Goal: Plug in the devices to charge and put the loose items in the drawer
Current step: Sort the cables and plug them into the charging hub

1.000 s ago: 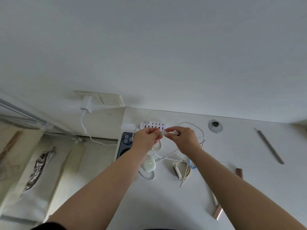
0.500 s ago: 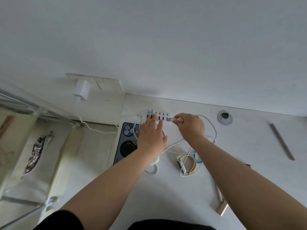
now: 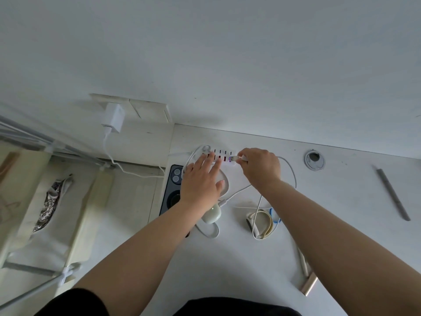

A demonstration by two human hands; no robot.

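Charging hub [image 3: 219, 156], a white multi-port block with lit ports, is seen at the back of the white desk [image 3: 341, 201] near the wall, and a white USB plug [image 3: 239, 158] is pinched in the right hand [image 3: 259, 166] right at the hub's rightmost port. The left hand [image 3: 201, 179] is laid flat with fingers spread, fingertips resting on the hub and closed on nothing. A dark phone [image 3: 173, 188] lies just left of that hand, a pale earbud case [image 3: 211, 214] with a cable attached sits below it, and a wristband device [image 3: 259, 221] lies among white cables nearby.
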